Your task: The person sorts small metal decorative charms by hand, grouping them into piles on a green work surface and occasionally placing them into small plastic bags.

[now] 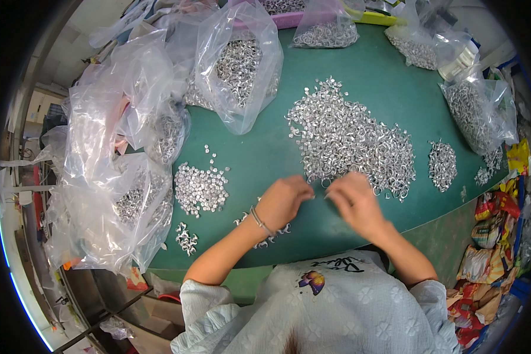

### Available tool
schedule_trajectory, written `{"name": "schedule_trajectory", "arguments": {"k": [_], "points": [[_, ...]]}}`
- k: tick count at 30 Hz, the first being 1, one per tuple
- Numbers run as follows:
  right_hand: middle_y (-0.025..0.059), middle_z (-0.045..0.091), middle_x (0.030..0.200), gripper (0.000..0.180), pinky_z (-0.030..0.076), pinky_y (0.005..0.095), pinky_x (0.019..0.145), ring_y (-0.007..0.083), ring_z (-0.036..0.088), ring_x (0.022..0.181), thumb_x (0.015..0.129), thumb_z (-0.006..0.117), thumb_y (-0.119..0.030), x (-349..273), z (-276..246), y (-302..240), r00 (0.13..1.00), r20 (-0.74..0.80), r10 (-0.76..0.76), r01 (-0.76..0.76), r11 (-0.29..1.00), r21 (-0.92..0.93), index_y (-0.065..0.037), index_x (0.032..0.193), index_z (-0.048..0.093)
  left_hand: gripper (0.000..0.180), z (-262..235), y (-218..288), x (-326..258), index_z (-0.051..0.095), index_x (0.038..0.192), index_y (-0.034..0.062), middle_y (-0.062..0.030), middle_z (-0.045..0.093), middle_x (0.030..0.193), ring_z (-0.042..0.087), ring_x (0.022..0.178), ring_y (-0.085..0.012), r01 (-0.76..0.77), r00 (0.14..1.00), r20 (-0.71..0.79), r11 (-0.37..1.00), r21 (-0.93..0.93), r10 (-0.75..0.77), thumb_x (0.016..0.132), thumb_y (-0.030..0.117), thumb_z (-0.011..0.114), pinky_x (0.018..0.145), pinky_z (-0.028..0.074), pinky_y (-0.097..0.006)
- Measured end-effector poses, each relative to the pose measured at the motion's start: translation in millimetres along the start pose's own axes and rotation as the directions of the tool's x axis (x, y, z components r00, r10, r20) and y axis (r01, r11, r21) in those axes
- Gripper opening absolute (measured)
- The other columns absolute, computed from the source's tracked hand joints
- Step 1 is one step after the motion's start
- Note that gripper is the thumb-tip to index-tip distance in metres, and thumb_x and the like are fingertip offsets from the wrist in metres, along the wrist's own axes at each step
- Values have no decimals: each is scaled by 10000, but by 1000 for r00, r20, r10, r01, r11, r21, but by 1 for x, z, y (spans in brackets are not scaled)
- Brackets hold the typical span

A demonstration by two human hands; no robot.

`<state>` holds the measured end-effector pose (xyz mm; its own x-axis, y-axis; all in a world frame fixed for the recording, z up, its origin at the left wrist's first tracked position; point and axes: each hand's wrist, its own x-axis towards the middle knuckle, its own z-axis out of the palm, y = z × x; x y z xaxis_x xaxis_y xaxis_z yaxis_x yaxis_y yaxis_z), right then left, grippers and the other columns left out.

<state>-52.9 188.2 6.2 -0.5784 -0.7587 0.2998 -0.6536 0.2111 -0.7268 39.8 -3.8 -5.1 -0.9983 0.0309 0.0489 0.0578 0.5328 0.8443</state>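
A large pile of small silver metal rings and bits (pixel 354 135) spreads over the green table (pixel 259 159). At its near edge my left hand (pixel 282 203), with a bracelet at the wrist, has its fingers pinched together. My right hand (pixel 357 202) faces it a short gap away, fingertips drawn together and slightly blurred. Whatever the fingertips hold is too small to make out. Partly under my left forearm lie some curved silver pieces (pixel 264 242). Left of that arm is a heap of small chunky silver pieces (pixel 200 189), with a smaller cluster of curved pieces (pixel 186 239) nearer me.
Clear plastic bags of silver parts (pixel 239 71) crowd the left and far left. More stand at the back, including one bag (pixel 326 35), and at the right edge, another (pixel 475 112). A small separate pile (pixel 442 166) lies right. Colourful packages (pixel 484 259) sit beyond the table's right edge.
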Motion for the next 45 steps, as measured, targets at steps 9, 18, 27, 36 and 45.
{"name": "schedule_trajectory", "arguments": {"k": [9, 18, 27, 36, 45], "points": [[81, 584, 1037, 188, 387, 404, 828, 283, 511, 989, 787, 686, -102, 27, 0, 12, 1000, -29, -10, 3, 973, -231, -38, 955, 635, 243, 8, 19, -31, 579, 989, 51, -117, 520, 1045, 511, 994, -301, -58, 998, 0, 935, 349, 62, 771, 93, 676, 827, 414, -389], [95, 522, 1254, 311, 328, 487, 999, 281, 455, 1238, 812, 683, -223, 31, -14, 47, 978, 159, -135, 202, 799, -566, -135, 1102, 615, 218, 29, 9, -48, 553, 1003, 43, -118, 527, 1052, 504, 1024, -290, -100, 993, 6, 806, 584, 119, 790, 59, 514, 928, 369, -439], [82, 579, 1070, 225, 362, 384, 909, 263, 541, 1040, 759, 733, -115, 13, -47, 72, 977, -201, -72, -18, 910, -414, -65, 961, 650, 564, 9, 15, -1, 508, 1260, 77, -145, 488, 1217, 481, 1105, -330, 36, 995, -104, 916, 399, 7, 731, 39, 700, 923, 395, -424], [107, 567, 1152, 342, 369, 423, 974, 310, 506, 1122, 750, 719, -98, -7, -60, 47, 963, -219, 159, -195, 968, -156, -58, 1077, 625, 457, 9, -26, 68, 591, 1154, 91, -118, 506, 1133, 505, 1002, -311, -247, 960, -23, 883, 400, 279, 718, -7, 688, 875, 442, -399], [139, 440, 1358, 530, 262, 534, 1090, 358, 346, 1336, 768, 725, -177, -32, -18, 20, 991, 110, 79, -32, 927, -375, -72, 1252, 538, 306, 4, -19, 94, 614, 1022, 29, -125, 539, 1031, 526, 976, -326, -169, 952, -190, 931, 324, 239, 735, -78, 621, 869, 440, -392]]}}
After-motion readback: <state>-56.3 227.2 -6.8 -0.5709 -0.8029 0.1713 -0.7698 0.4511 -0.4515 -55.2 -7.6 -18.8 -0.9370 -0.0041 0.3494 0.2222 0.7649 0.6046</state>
